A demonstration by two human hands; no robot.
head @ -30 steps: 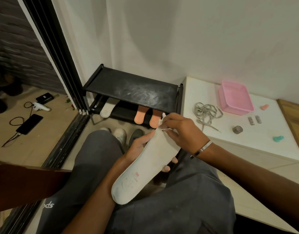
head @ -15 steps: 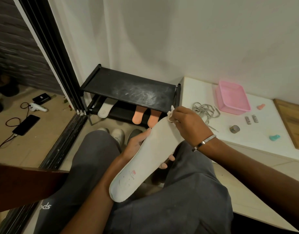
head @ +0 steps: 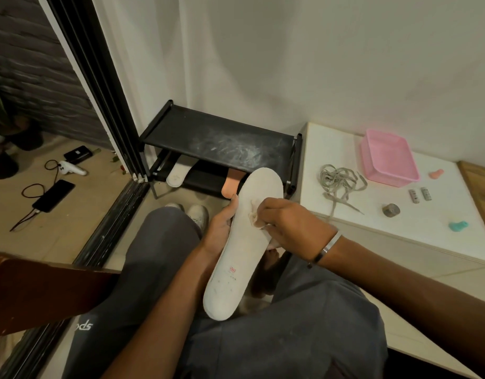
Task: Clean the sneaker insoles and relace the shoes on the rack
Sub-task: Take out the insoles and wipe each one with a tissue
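Left hand (head: 221, 228) grips long white foam insole (head: 244, 242) from beneath, thumb along its edge, while right hand (head: 288, 222) pinches small crumpled white cloth (head: 256, 218) against its top.

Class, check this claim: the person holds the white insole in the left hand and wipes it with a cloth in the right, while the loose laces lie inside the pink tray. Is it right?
One detail is wrong. The head view shows the laces lying on the white board, beside the pink tray, not inside it. The left hand does hold the insole, and the right hand wipes with the cloth.
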